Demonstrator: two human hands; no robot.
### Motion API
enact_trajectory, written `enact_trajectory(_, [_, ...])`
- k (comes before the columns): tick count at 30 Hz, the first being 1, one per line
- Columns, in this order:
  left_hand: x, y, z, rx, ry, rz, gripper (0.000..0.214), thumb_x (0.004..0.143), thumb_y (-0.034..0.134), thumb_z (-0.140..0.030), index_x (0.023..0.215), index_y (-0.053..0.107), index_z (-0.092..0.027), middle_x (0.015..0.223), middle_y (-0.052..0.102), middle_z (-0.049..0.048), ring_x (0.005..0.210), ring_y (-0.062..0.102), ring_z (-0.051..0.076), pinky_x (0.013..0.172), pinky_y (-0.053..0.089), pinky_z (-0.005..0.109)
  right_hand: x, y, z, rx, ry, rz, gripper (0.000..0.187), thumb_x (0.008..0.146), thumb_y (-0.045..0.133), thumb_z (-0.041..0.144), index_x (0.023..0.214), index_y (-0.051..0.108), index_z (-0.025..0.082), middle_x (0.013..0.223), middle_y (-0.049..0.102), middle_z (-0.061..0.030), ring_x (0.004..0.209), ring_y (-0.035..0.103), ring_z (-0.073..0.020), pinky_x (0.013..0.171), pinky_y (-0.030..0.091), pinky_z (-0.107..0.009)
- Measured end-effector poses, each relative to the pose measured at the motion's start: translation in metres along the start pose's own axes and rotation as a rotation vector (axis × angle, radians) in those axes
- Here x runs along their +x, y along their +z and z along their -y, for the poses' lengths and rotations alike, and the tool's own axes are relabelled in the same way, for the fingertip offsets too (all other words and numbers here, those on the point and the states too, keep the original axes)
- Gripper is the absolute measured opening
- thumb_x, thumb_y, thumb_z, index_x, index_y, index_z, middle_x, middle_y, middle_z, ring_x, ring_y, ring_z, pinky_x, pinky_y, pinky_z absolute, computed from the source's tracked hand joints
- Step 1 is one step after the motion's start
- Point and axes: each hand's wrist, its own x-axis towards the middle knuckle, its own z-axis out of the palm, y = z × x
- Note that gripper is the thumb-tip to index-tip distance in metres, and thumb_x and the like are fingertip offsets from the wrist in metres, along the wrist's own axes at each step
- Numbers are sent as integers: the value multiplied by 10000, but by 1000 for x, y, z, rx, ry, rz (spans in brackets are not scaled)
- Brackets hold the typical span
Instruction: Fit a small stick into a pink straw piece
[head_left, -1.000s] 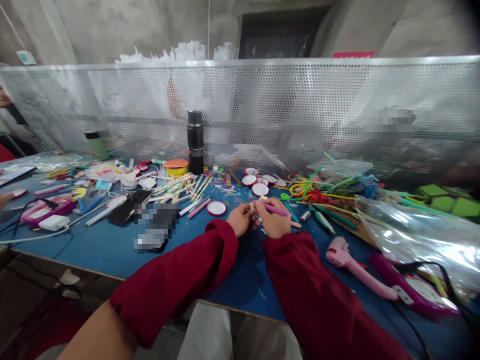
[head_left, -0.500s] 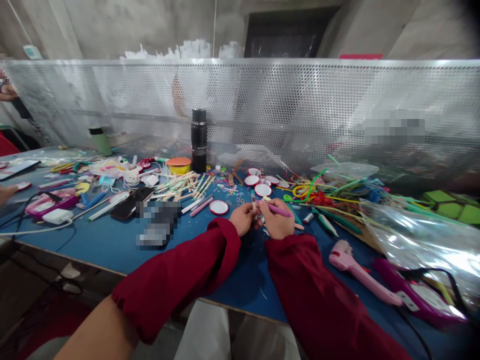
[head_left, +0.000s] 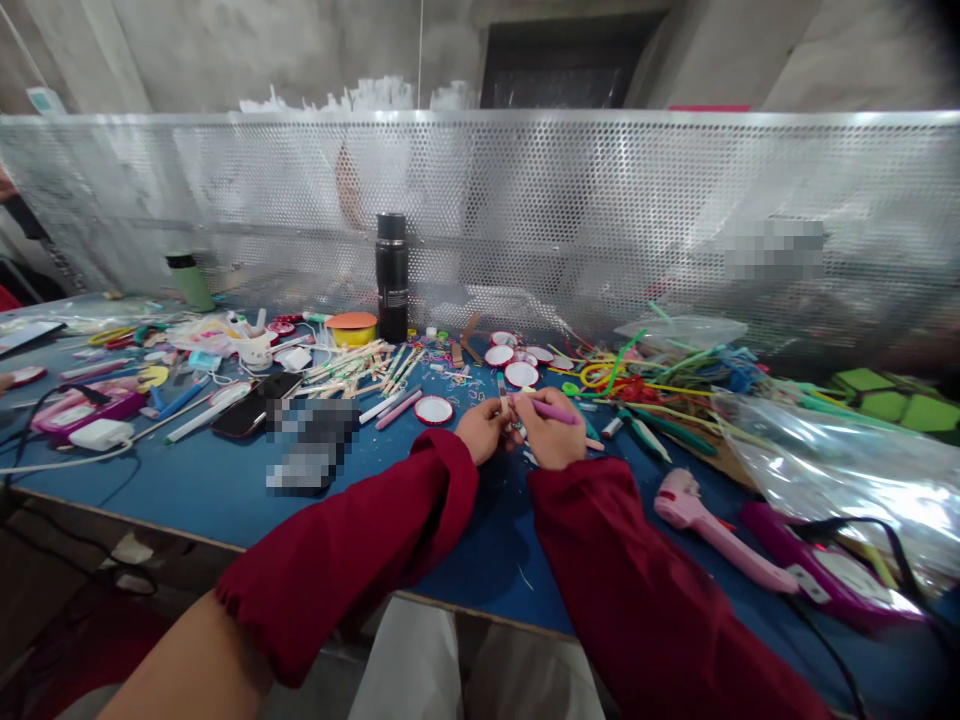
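My right hand is closed round a purple pen-like marker, its tip pointing left. My left hand pinches a small pale stick with a greenish end, held upright. Both hands meet above the blue table, and the marker's tip is close to the stick. Whether they touch I cannot tell. Beyond the hands lie several round white lids with red rims, and another lid is left of my left hand. A peach-coloured stick shows beside my right hand.
A black bottle stands near the perforated metal screen. Pale sticks and a phone lie left. Coloured pipe cleaners, a pink hot tool, a purple corded device and clear plastic occupy the right.
The whole view has shifted slightly. Both hands keep their hold on the marker and the stick, with little visible movement between them.
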Motion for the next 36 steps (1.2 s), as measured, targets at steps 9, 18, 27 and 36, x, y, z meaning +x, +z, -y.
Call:
enact_trajectory(9, [4, 0, 2, 16, -20, 0, 194, 928, 425, -168, 979, 610, -142, 554, 556, -33, 435, 503, 90, 520, 415, 207, -1, -3, 2, 13, -21, 33, 256, 780, 598, 472, 695, 620, 231, 713, 660, -12, 722, 603, -179, 618, 427, -277])
enact_trajectory(18, [2, -2, 3, 49, -1, 15, 228, 946, 430, -216, 1053, 620, -150, 639, 638, -3, 448, 516, 83, 477, 363, 191, -1, -1, 4, 27, -3, 42, 263, 763, 601, 486, 720, 625, 228, 643, 649, -3, 599, 579, -166, 557, 431, -278])
enact_trajectory(27, [4, -3, 5, 58, 8, 21, 193, 952, 420, -219, 984, 599, -154, 601, 615, -21, 443, 521, 73, 446, 314, 176, -1, 0, 4, 30, 10, 3, 258, 759, 608, 486, 697, 625, 236, 679, 670, -20, 668, 615, -184, 590, 448, -288])
enact_trajectory(36, [2, -1, 2, 21, 7, 7, 142, 927, 444, -221, 914, 570, -156, 586, 572, -30, 463, 521, 84, 522, 414, 198, -2, -3, 8, 34, -12, 7, 266, 754, 601, 487, 688, 618, 230, 671, 653, -11, 676, 599, -173, 592, 436, -278])
